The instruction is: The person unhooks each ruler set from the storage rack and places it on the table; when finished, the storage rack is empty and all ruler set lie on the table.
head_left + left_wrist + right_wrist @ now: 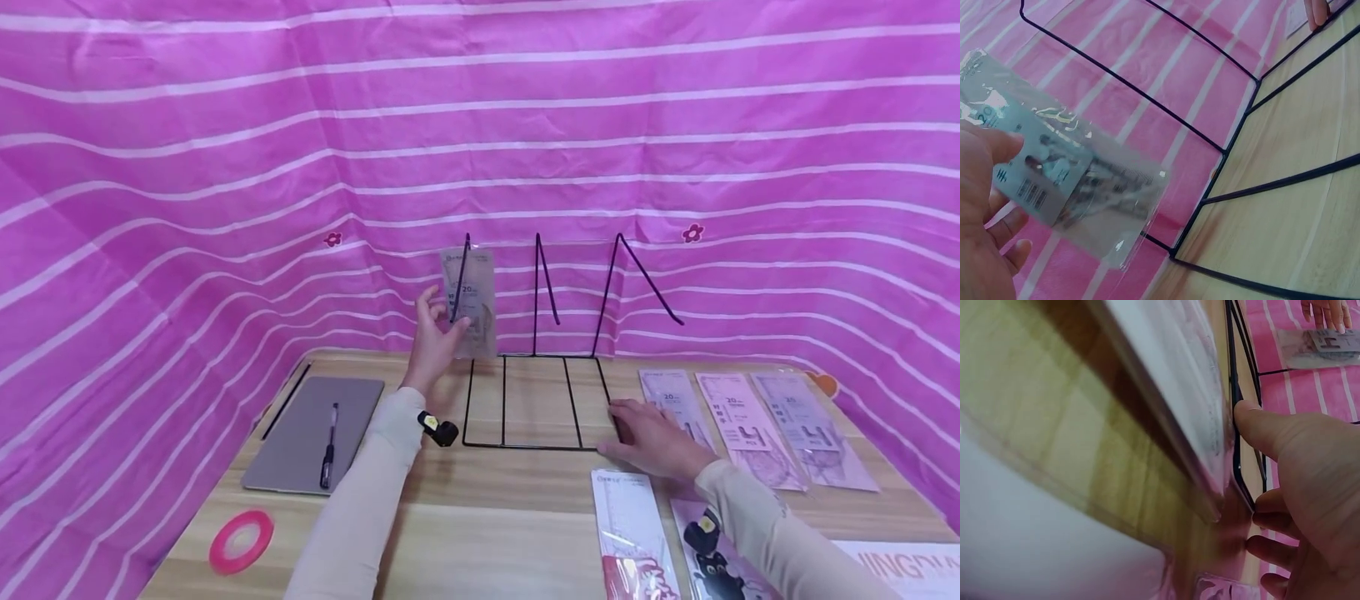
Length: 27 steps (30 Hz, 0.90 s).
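Note:
A black wire rack (522, 447) with three upright hooks stands on the wooden table. At its left hook (461, 279), my left hand (437, 343) pinches a flat clear ruler set packet (480, 287), which is upright behind the hook's slanting wire. The left wrist view shows my thumb over the face of the packet (1054, 156), with fingers behind it. My right hand (656, 442) holds the right side of the rack's base. In the right wrist view its thumb (1257, 422) presses the black wire, with the other fingers curled beyond it.
Several similar packets (750, 425) lie at the right, two more (630, 521) nearer the front. A grey laptop-like slab (300, 433) bears a pen (328, 454) at the left. A pink tape roll (217, 546) lies in front of it. Pink striped cloth (480, 125) surrounds the table.

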Available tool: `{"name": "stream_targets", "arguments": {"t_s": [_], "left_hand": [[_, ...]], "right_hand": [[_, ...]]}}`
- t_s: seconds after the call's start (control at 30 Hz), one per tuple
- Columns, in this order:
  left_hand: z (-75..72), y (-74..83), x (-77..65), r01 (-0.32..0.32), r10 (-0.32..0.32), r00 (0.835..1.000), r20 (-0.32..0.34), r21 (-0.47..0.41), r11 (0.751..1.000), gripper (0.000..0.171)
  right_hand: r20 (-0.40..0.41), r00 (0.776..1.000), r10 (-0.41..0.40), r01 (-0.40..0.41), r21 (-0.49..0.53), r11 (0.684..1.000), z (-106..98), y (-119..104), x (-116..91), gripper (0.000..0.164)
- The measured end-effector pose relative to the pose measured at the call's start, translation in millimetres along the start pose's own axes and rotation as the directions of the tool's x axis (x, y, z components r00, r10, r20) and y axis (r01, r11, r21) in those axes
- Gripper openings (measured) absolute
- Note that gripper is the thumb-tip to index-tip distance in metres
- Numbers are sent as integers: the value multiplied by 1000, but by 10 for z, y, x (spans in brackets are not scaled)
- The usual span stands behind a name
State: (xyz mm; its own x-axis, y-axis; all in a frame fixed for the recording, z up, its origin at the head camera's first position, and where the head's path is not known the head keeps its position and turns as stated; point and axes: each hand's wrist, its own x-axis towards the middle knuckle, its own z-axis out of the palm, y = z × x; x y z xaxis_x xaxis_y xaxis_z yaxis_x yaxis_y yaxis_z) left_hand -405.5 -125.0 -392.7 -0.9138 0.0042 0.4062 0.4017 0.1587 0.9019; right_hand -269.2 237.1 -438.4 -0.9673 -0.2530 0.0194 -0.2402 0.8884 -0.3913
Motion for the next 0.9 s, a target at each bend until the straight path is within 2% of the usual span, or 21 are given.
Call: {"name": "stream_targets", "arguments": {"t_s": [0.2, 0.43, 0.53, 0.63, 0.8, 0.9], "left_hand": [[2, 35, 14, 38, -39, 999, -14, -28, 999, 78], [-24, 30, -104, 28, -28, 1000, 0, 28, 999, 80], [-40, 33, -202, -14, 15, 1000, -10, 80, 997, 85], [-61, 47, -313, -93, 95, 995, -6, 159, 983, 83], [-100, 92, -461, -231, 232, 972, 23, 250, 940, 66], [-129, 138, -537, -280, 274, 960, 59, 257, 925, 61]], "right_hand": [[-17, 1000, -18, 18, -20, 1000, -12, -10, 1, 86], [-24, 999, -25, 25, 1, 1000, 24, 24, -13, 87], [-17, 1000, -26, 27, 2, 1000, 38, 30, -22, 88], [-19, 999, -26, 26, -6, 1000, 41, 27, -25, 87], [-21, 1000, -15, 15, -12, 1000, 16, 4, -38, 85], [-8, 1000, 3, -3, -5, 1000, -1, -16, -47, 86]]}}
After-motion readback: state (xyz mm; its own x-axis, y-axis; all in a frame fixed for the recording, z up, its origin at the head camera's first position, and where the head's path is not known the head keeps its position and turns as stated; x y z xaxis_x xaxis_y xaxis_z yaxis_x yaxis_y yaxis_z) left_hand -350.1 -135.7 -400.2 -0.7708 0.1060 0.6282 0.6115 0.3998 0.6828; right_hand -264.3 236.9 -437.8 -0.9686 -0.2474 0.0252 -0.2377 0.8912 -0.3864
